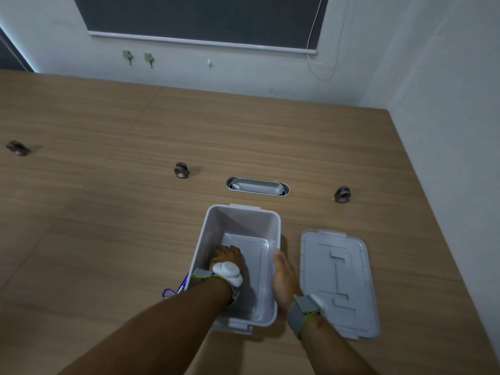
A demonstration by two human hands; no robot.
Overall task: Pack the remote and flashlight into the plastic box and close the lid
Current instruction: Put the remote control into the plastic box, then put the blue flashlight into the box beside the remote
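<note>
The grey plastic box stands open on the wooden table in front of me. My left hand reaches down inside it, at the left of its floor, fingers curled downward; whatever is under them is hidden. My right hand grips the box's right wall from outside, thumb on the rim. The grey lid lies flat on the table just right of the box. No remote or flashlight body shows; a blue clip and cord stick out by the box's left side, behind my forearm.
A metal-rimmed cable slot is set in the table beyond the box. Three small dark round fittings sit on the tabletop. Walls close off the far and right edges.
</note>
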